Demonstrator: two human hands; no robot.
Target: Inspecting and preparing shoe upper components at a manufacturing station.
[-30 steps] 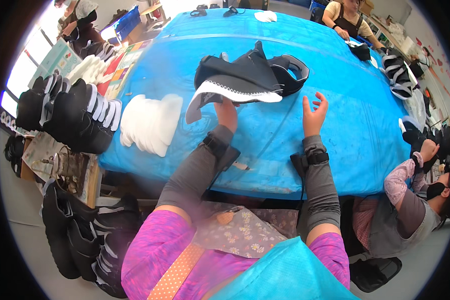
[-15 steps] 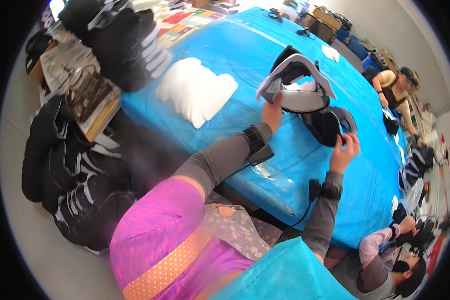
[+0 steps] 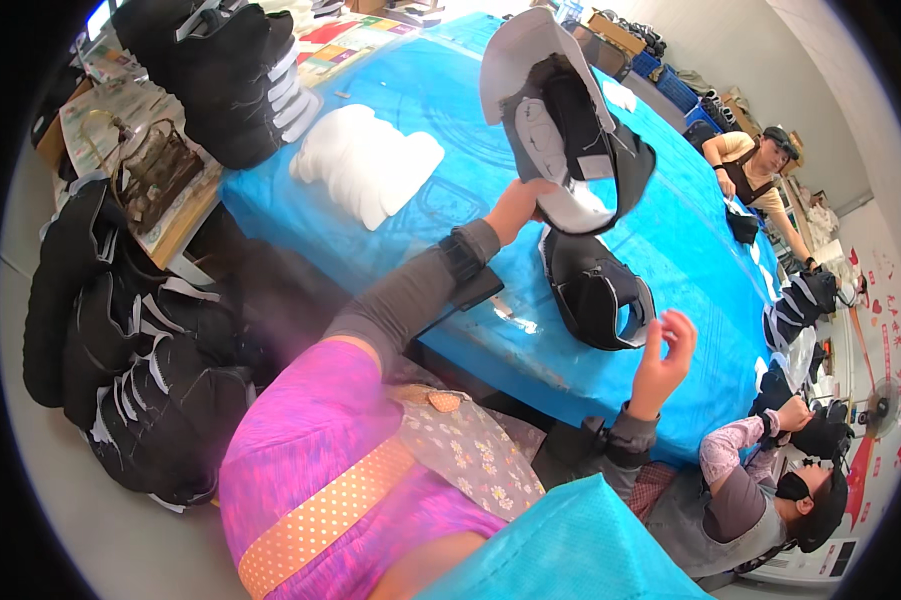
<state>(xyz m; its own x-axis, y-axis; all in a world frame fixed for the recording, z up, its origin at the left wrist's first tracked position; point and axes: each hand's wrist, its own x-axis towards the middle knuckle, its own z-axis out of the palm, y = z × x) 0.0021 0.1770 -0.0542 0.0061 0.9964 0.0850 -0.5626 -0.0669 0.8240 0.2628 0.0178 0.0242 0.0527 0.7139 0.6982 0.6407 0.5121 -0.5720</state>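
My left hand [image 3: 518, 208] is closed on the edge of a black shoe upper [image 3: 542, 135] with a pale grey and white lining, holding it up over the table with its opening towards me. Below it, a second black upper [image 3: 580, 300] lies on the blue table cover [image 3: 450, 255], its rim curved around an opening. My right hand [image 3: 665, 362] is just beside that rim, apart from it, fingers raised and spread with nothing in them. A fanned pile of white padded pieces [image 3: 370, 160] is on the table to the left.
Stacked black uppers [image 3: 235, 95] stand at the table's far left corner. More black uppers [image 3: 150, 370] are heaped at my left, near a brown handbag [image 3: 155, 170]. Two people work along the right side, one far [image 3: 750, 170], one near [image 3: 740, 500].
My left hand has raised the upper and turned it. The second upper now lies nearer to me, and my right hand, which was touching it, has come away towards me.
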